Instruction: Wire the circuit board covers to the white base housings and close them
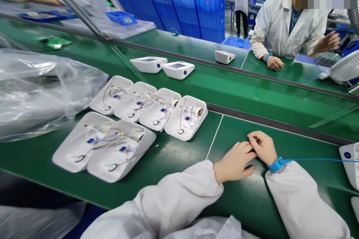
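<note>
My left hand (235,161) rests low over the green bench, fingers extended together and thumb apart, holding nothing that I can see. Its fingertips meet my right hand (264,148), whose fingers are loosely bent, with no object visible in them. A blue wrist strap (277,164) with a thin blue cord circles my right wrist. Left of my hands, a row of open white plastic housings (186,117) lies on the bench, with wires, a small blue part and a round disc inside each. Nearer me are two more housings (122,151), side by side, their wires tangled across both.
Clear plastic bags (42,89) cover the left side. Two closed white devices (178,70) sit on the green belt (252,82) beyond a dark rail. More white housings (349,164) stand at the right edge. Across the belt is a co-worker (288,26); blue crates (179,7) are stacked behind.
</note>
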Demonstrator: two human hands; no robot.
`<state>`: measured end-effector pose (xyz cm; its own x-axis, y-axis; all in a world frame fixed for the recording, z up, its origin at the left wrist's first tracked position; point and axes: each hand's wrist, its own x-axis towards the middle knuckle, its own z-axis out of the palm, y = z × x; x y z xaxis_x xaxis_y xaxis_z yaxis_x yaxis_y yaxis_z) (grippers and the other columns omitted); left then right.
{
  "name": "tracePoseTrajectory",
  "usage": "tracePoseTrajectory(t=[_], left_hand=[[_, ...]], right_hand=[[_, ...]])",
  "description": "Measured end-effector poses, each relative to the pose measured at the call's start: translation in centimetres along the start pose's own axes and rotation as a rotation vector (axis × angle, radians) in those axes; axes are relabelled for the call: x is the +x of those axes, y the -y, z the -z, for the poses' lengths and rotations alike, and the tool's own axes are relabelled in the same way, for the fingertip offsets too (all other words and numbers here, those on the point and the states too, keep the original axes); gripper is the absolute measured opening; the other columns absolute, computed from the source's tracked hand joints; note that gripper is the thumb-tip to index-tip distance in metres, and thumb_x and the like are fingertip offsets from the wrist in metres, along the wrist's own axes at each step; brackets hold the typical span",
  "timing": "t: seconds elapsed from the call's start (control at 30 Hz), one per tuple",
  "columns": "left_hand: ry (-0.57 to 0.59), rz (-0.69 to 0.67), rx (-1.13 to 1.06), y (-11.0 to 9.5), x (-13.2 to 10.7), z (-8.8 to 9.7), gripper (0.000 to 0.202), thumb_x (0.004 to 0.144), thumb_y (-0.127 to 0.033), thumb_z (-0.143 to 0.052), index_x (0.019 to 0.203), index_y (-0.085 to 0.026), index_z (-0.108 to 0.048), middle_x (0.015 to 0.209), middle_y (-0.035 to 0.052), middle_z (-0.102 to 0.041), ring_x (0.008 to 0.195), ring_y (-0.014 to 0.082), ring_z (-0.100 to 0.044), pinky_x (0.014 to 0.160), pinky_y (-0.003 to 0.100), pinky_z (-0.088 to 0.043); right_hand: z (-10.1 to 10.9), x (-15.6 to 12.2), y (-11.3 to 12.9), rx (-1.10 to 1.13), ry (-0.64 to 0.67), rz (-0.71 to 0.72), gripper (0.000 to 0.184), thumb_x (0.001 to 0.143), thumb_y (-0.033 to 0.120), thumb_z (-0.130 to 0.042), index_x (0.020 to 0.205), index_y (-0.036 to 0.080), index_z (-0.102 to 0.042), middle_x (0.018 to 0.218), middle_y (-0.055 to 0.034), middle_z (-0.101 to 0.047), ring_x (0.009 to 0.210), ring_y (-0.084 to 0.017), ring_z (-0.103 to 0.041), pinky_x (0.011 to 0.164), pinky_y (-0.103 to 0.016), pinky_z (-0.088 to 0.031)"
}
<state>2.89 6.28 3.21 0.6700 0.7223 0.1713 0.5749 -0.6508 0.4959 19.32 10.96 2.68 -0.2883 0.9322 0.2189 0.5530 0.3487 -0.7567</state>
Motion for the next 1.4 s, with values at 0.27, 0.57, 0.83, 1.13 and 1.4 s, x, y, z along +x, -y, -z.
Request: tracePoseTrajectory(t=[0.27, 0.57, 0.83, 1.13, 1.4], left_hand=[[-0.012, 0.009, -0.005, -0.1, 0.0, 0.1, 0.031, 0.086, -0.033, -0.062, 0.113, -0.019, -0.062, 0.125, 0.0113, -0.058, 0.117, 0.03, -0.049, 0.094, 0.045, -0.043], [-0.022, -0.01, -0.048, 0.1, -0.2, 0.5, 0.03, 0.089, -0.027, -0.058, 0.117, -0.02, -0.062, 0.124, 0.0113, -0.06, 0.117, 0.0306, -0.051, 0.097, 0.048, -0.045], [-0.087, -0.083, 0.049, 1.4, 0.1, 0.3, 0.025, 0.092, -0.035, -0.052, 0.108, -0.023, -0.066, 0.106, 0.0091, -0.065, 0.098, 0.0285, -0.058, 0.079, 0.04, -0.05], [-0.121, -0.148, 0.076, 1.7, 0.2, 0.4, 0.026, 0.093, -0.037, -0.052, 0.108, -0.021, -0.066, 0.102, 0.0086, -0.064, 0.095, 0.0283, -0.059, 0.077, 0.039, -0.05], [-0.14, -0.162, 0.0, 2.5, 0.5, 0.5, 0.022, 0.094, -0.036, -0.054, 0.104, -0.021, -0.065, 0.097, 0.0063, -0.064, 0.09, 0.0243, -0.059, 0.075, 0.035, -0.05]], right_hand=[[0.0, 0.0, -0.1, -0.007, 0.006, 0.004, 0.02, 0.092, 0.028, -0.052, 0.087, 0.022, -0.071, 0.093, -0.0051, -0.073, 0.073, -0.017, -0.067, 0.067, -0.03, -0.052], [-0.6, 0.4, 1.0, -0.039, -0.021, -0.038, 0.016, 0.088, 0.019, -0.058, 0.083, 0.024, -0.073, 0.088, -0.0003, -0.074, 0.077, -0.014, -0.067, 0.076, -0.025, -0.052], [-1.0, 1.2, 0.9, -0.113, 0.005, -0.063, 0.009, 0.086, 0.021, -0.064, 0.085, 0.022, -0.073, 0.091, 0.0027, -0.074, 0.081, -0.011, -0.067, 0.08, -0.02, -0.048], [-0.6, 1.3, 1.3, -0.143, 0.041, -0.063, 0.011, 0.089, 0.024, -0.062, 0.089, 0.022, -0.073, 0.096, 0.0024, -0.074, 0.088, -0.012, -0.067, 0.078, -0.021, -0.047], [-0.2, 1.6, 1.8, -0.166, 0.061, -0.105, 0.011, 0.089, 0.025, -0.063, 0.091, 0.022, -0.074, 0.096, 0.002, -0.074, 0.092, -0.013, -0.068, 0.08, -0.022, -0.047]])
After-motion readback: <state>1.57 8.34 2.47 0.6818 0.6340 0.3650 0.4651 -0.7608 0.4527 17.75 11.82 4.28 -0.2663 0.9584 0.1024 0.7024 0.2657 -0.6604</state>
